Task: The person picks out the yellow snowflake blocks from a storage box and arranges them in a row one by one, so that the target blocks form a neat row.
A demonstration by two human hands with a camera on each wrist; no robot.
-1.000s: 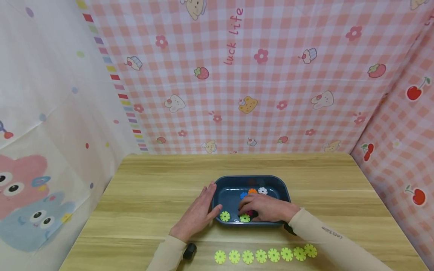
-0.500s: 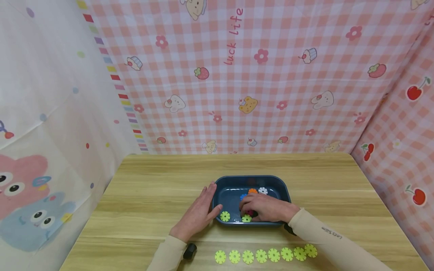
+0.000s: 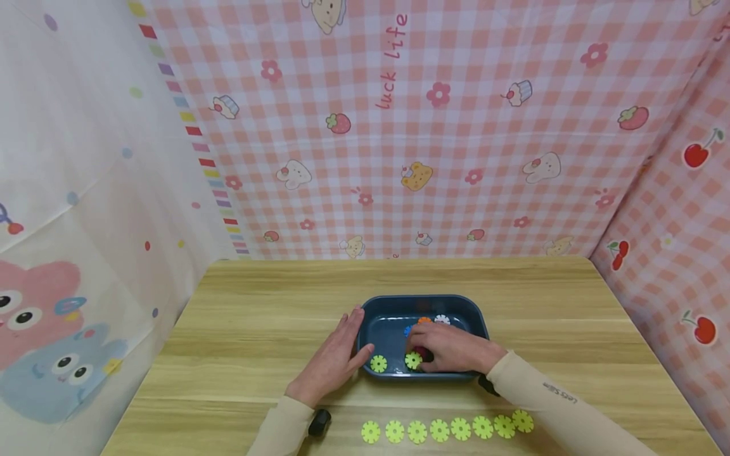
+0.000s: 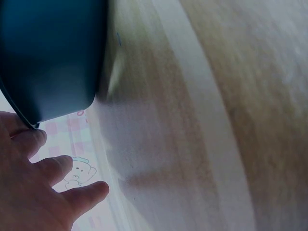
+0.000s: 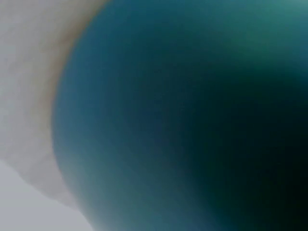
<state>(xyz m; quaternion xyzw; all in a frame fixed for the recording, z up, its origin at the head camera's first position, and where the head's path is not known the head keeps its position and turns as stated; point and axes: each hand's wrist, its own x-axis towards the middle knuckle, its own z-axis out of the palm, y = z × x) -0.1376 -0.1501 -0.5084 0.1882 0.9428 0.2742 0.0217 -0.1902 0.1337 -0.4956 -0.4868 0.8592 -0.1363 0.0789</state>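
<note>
My left hand [image 3: 333,358] rests against the left end of a dark blue tray [image 3: 422,378], fingers extended along its outer wall and thumb at the rim. In the left wrist view, fingertips [image 4: 29,139] touch the tray's edge [image 4: 53,62]. Inside the tray, my right hand [image 3: 447,347] has its fingers curled downward and pinches a yellow-green notched snowflake disc [image 3: 413,361] at its edge. Beside it a dark pink disc [image 3: 422,351] is mostly hidden by the fingers. Only the blurred tray wall [image 5: 120,115] fills the right wrist view.
Another yellow-green disc [image 3: 379,363] lies in the tray's near left corner. Orange [image 3: 424,321], white [image 3: 441,320] and blue [image 3: 407,330] discs lie behind the right hand. Several yellow-green discs [image 3: 439,430] form a row on the wooden table [image 3: 256,316] near its front.
The yellow-green disc at my right fingertips has shifted slightly away from the tray's near wall and shows more fully. My right fingers have drawn in a little. The left hand stays put.
</note>
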